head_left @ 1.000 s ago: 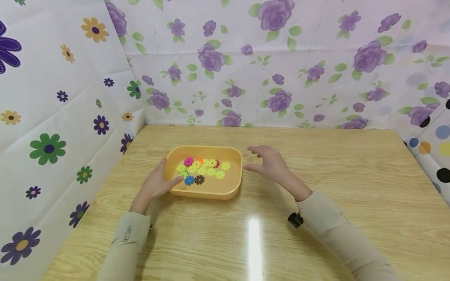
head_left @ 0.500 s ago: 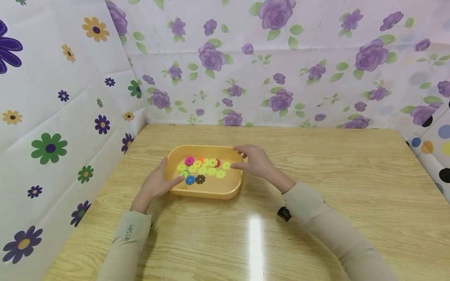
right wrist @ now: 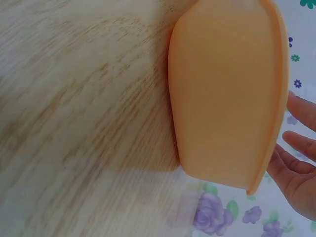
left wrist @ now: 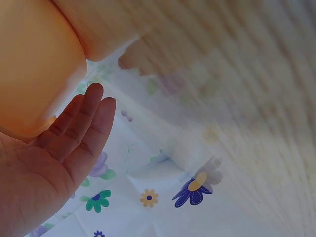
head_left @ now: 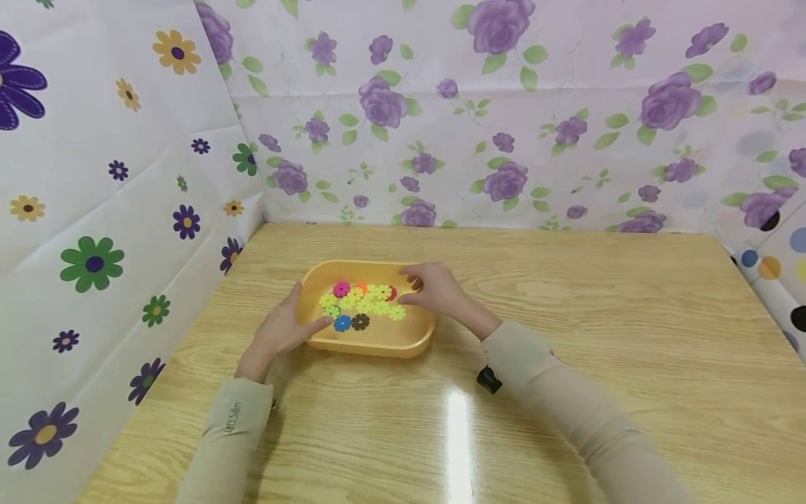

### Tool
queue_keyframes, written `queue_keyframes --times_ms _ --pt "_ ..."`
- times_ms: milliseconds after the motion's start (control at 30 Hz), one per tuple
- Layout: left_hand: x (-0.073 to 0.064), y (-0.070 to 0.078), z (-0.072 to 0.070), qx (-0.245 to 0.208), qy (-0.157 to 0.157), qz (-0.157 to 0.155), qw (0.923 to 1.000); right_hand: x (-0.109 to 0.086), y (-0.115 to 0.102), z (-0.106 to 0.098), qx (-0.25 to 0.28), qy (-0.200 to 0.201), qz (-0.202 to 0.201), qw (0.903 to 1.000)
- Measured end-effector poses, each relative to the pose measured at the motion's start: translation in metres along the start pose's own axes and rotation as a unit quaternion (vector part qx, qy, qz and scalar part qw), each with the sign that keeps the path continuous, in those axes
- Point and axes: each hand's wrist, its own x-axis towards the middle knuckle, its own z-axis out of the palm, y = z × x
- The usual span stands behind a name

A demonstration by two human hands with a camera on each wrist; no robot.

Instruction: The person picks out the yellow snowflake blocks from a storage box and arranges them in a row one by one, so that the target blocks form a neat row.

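Observation:
An orange-yellow plastic basket [head_left: 371, 348] sits on the table with several flower-shaped plastic discs inside. Most are yellow discs [head_left: 365, 305]; a pink disc [head_left: 341, 289], a blue disc [head_left: 343, 323] and a brown disc [head_left: 360, 322] lie among them. My left hand [head_left: 280, 329] rests at the basket's left end, thumb over the rim; in the left wrist view its fingers [left wrist: 89, 116] extend straight along the outer wall. My right hand [head_left: 437, 288] is over the right end, thumb and fingers apart, nothing between them. The right wrist view shows it [right wrist: 296, 173] beyond the rim.
The wooden table [head_left: 598, 315] extends to the right of the basket and in front of it. A floral cloth [head_left: 466, 126] hangs behind, and another flowered cloth [head_left: 145, 231] stands along the left side. A small black object [head_left: 489, 379] shows under the right cuff.
My right hand has moved left, from outside the basket's right end to over its inside. The left hand and the basket stay in place.

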Motion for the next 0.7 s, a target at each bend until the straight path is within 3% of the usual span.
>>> queue_keyframes --times_ms 233,367,700 --pt "0.000 -0.001 0.000 0.003 -0.001 0.000 1.0000 0.011 0.000 0.011 0.099 -0.013 0.042 0.9941" --pt "-0.001 0.000 -0.001 0.003 -0.001 -0.004 1.0000 0.017 -0.001 0.018 0.128 -0.008 0.050 0.9905" --pt "-0.002 0.001 -0.001 0.003 -0.006 -0.011 0.9999 0.030 -0.001 0.031 0.091 -0.015 0.089 0.9918"
